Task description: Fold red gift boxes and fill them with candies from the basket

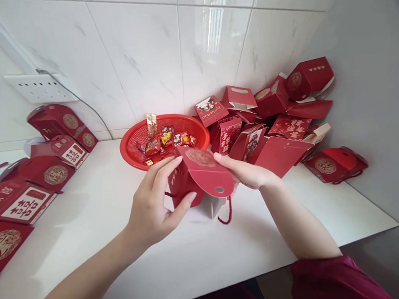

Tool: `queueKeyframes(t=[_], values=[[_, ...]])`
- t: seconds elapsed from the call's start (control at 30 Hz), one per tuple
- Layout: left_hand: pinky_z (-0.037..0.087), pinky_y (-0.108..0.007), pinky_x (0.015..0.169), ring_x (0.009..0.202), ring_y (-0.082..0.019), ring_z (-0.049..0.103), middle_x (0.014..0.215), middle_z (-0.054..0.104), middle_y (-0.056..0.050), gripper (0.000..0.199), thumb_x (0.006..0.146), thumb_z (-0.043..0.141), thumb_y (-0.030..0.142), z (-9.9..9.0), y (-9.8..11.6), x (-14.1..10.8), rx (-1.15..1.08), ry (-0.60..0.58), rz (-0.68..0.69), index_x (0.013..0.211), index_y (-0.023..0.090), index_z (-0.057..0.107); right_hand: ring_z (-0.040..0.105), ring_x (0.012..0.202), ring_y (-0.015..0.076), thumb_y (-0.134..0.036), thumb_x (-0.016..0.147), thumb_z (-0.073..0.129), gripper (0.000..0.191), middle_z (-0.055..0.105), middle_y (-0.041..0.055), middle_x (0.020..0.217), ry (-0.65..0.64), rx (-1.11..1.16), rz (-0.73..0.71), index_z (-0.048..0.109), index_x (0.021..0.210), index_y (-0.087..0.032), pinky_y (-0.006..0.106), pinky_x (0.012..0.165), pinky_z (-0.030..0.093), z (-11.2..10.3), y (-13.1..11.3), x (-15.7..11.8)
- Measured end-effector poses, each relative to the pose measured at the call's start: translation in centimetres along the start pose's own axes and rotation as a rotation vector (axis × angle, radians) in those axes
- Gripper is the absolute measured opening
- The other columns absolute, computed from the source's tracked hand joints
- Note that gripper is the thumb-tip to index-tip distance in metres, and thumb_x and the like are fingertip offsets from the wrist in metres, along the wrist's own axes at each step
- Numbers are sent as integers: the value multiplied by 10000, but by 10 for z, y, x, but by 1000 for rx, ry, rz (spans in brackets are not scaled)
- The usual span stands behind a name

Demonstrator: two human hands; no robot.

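A red gift box (205, 167) with a gold round pattern is held above the white table, its rounded flap with a hole facing the front. My left hand (158, 197) grips its left side, thumb in front and fingers along the upper edge. At the box's right side is my right hand (245, 171), its thumb on the top edge and its other fingers mostly hidden behind. A dark red cord handle (229, 212) hangs from the right side. Just behind the box, a red plastic basket (128, 150) holds several wrapped candies (153, 147).
Red boxes (51, 173) stand in a row at the left. A pile of red boxes (282, 150) lies at the back right, against the wall. A power strip (41, 88) with a grey cable is on the tiled wall.
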State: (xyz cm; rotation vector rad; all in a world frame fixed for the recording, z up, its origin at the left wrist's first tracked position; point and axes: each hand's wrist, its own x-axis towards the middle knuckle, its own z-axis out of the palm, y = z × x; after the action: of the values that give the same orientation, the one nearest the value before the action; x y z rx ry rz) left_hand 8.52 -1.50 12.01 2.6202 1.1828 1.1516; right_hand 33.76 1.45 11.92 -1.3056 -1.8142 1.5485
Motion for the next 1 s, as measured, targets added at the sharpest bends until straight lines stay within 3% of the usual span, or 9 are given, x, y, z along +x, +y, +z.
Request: queueKeyframes(t=[0.1,0.17,0.3,0.37,0.43,0.6,0.73,0.83,1.0], values=[[555,-356,866,1059,-243,656,1268,619,-56,493,888,590,398,-11,-8,1,57,-195,-172,1352,277,476,730,693,219,-801,873,365,746,760,122,906,-99,85,171,708,1044,-162,294,587,578,4,3,3],[541,-321,751,924,-216,681,1175,662,-26,454,864,591,382,-12,-15,3,78,-334,-285,1303,289,518,724,682,207,-764,884,420,690,755,118,893,-31,3,170,707,1028,-153,303,636,573,7,4,4],[436,-273,622,743,-182,651,902,701,10,237,906,520,394,-2,-29,6,77,-537,-370,1066,266,640,708,730,178,-639,965,412,530,734,65,913,177,-284,-42,678,945,-181,293,694,534,16,1,2],[387,-274,608,703,-179,622,778,674,-5,376,971,408,461,6,-33,7,85,-576,-345,827,217,655,692,728,161,-560,991,429,431,723,35,883,217,-380,-171,665,967,-200,278,690,513,21,-2,-2],[353,-278,602,672,-175,592,723,644,-23,526,999,327,488,12,-36,6,99,-590,-312,682,189,620,677,745,153,-477,999,472,322,719,20,884,217,-439,-299,661,1028,-218,270,701,502,26,-5,-7],[295,-280,570,594,-171,533,628,576,-20,530,987,346,466,13,-36,7,135,-617,-319,584,188,551,657,908,190,-301,996,510,183,717,56,1013,141,-652,-586,666,1055,-225,306,802,487,36,-9,-18],[265,-291,536,500,-162,466,533,495,-12,561,988,313,467,4,-34,8,178,-650,-380,517,190,437,659,833,178,-302,1018,469,217,721,43,987,61,-795,-503,650,1112,-228,298,737,459,40,-10,-22],[262,-296,521,489,-164,462,539,508,-13,521,981,336,457,-2,-36,5,282,-667,-372,544,193,437,642,774,167,-316,1006,499,182,714,28,924,51,-851,-445,653,1036,-222,282,687,425,40,-8,-20],[370,-306,607,773,-233,599,860,620,-57,185,862,610,366,-3,-38,1,520,-457,-144,832,195,546,583,700,151,-207,959,514,136,674,21,869,82,-948,-343,612,864,-210,267,619,356,33,-1,-16]])
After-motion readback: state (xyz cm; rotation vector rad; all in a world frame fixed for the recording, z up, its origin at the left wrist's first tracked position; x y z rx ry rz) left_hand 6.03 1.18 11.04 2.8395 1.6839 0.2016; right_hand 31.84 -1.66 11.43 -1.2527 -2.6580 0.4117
